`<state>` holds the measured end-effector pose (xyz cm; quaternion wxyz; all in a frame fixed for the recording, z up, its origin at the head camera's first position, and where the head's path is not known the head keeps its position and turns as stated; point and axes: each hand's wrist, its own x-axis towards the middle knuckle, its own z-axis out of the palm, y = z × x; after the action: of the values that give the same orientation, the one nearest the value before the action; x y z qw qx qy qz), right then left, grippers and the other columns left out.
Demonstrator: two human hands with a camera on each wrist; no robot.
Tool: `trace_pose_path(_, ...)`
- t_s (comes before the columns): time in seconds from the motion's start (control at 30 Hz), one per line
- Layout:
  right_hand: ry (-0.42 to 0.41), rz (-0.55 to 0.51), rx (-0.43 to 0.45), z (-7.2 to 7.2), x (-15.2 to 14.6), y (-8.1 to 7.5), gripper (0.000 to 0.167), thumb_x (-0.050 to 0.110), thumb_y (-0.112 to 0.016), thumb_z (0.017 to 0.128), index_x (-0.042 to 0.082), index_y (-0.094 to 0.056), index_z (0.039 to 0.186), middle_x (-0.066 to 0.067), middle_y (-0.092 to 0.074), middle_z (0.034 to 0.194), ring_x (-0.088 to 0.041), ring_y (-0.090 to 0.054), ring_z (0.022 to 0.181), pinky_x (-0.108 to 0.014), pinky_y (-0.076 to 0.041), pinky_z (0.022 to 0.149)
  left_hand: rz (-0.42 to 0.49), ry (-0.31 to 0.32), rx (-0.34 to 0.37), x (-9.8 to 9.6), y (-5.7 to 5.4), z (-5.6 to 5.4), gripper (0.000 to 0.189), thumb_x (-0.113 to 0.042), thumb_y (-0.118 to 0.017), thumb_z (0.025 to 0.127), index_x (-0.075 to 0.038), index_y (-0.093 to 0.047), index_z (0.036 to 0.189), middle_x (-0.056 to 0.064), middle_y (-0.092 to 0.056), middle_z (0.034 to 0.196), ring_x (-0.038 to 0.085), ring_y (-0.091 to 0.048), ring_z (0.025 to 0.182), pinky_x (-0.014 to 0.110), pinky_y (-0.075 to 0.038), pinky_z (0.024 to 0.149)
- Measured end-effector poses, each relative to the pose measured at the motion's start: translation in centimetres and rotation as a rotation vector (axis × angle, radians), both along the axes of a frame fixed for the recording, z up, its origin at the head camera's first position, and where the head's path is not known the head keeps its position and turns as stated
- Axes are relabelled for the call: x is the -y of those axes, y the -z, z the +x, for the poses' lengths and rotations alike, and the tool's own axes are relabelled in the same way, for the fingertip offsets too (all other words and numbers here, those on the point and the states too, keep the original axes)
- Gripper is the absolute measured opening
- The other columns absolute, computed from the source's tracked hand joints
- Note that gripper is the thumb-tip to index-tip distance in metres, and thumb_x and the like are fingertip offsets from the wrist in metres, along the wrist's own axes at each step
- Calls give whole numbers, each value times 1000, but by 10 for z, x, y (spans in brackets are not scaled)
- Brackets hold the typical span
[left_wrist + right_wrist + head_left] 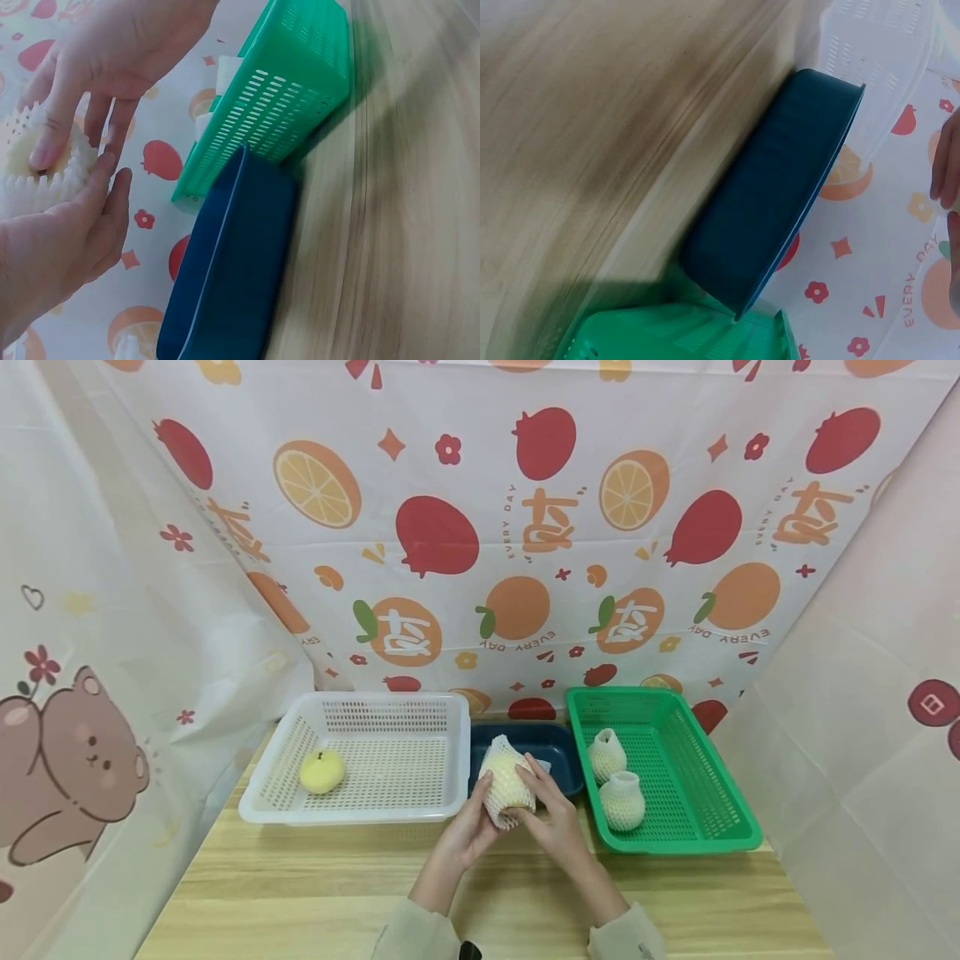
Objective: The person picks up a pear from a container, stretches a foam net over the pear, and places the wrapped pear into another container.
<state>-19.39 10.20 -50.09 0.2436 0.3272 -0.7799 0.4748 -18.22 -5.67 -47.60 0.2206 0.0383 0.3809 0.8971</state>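
Above the dark blue tray, a pale yellow fruit in a white foam net (507, 781) is held between both hands. My left hand (468, 833) grips it from the left and below. The right hand (553, 822) holds its right side, fingers over the net and thumb at the net's near, open end. In the left wrist view, that thumb (46, 146) presses the bare end of the fruit, beside a small dark spot, with the net's fringed edge around it. Only fingers (946, 161) show at the right edge of the right wrist view.
A bare yellow fruit with a dark stem (322, 772) lies in the white basket (352, 817) on the left. On the right, a green basket (686, 845) holds two foam-netted fruits (622, 802). Between them stands the blue tray (566, 760), before a fruit-print curtain (480, 568).
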Motion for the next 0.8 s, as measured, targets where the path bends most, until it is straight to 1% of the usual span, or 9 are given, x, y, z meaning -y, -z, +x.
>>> trace_pose_path(0.1, -11, -49, -65, 1, 1, 1, 60, -7, -75, 69, 2, -56, 125, -22, -43, 134, -36, -45, 117, -24, -37, 95, 16, 4, 16, -1, -1, -1, 68, -43, -35, 98, -6, -2, 145, 21, -18, 144, 28, -28, 128, 37, -29, 102)
trace_pose_path(0.17, -17, -76, -104, 2, 2, -1, 57, -14, -73, 68, -2, -58, 121, -28, -45, 129, -41, -47, 114, -23, -38, 93, 22, 1, 26, -2, -1, -2, 68, -42, -36, 98, -6, -2, 145, 22, -16, 145, 29, -25, 130, 38, -28, 103)
trace_pose_path(0.23, -24, -96, -120, 7, 4, -8, 54, -19, -69, 68, -4, -58, 119, -32, -45, 125, -44, -47, 111, -22, -39, 92, 18, -3, 27, -3, -1, -2, 68, -40, -36, 98, -5, -2, 145, 22, -15, 146, 30, -22, 131, 38, -26, 104)
trace_pose_path(0.37, -26, -101, -100, 17, 6, -24, 52, -24, -64, 68, -8, -57, 117, -35, -44, 123, -48, -45, 110, -21, -37, 94, -10, -4, 0, -5, 0, 0, 67, -36, -37, 99, 1, -3, 144, 24, -14, 146, 31, -19, 132, 38, -23, 105)
trace_pose_path(0.43, -25, -101, -94, 20, 6, -27, 54, -26, -61, 67, -8, -57, 118, -35, -44, 123, -47, -45, 110, -21, -36, 94, -14, -6, -6, -7, 1, 2, 67, -34, -38, 99, 2, -4, 143, 24, -16, 145, 30, -21, 131, 37, -24, 105)
trace_pose_path(0.53, -18, -118, -98, 20, 5, -24, 55, -28, -59, 66, -8, -58, 117, -35, -45, 122, -46, -45, 111, -23, -36, 95, -17, -6, -20, -8, 2, 3, 66, -33, -38, 99, 3, -3, 143, 23, -19, 144, 28, -27, 129, 36, -26, 104)
trace_pose_path(0.67, -9, -141, -91, 13, 3, -7, 56, -29, -60, 65, -6, -59, 116, -32, -45, 124, -45, -45, 112, -26, -37, 95, -31, -10, -40, -9, 3, 4, 64, -31, -36, 100, 3, -4, 143, 21, -24, 141, 24, -33, 124, 35, -30, 102)
trace_pose_path(0.73, -2, -105, -65, 9, 2, 1, 56, -23, -64, 69, -2, -57, 121, -28, -44, 129, -42, -44, 116, -29, -38, 95, -37, -28, -41, -8, 5, 3, 62, -30, -37, 100, 3, -5, 142, 20, -26, 140, 23, -35, 122, 35, -31, 101)
trace_pose_path(0.8, 0, -42, -9, 6, 1, 6, 58, -11, -68, 74, 4, -53, 127, -21, -39, 136, -37, -39, 122, -36, -36, 97, -55, -64, -48, -7, 6, 2, 61, -28, -39, 99, 2, -7, 142, 20, -27, 139, 22, -36, 121, 34, -32, 101)
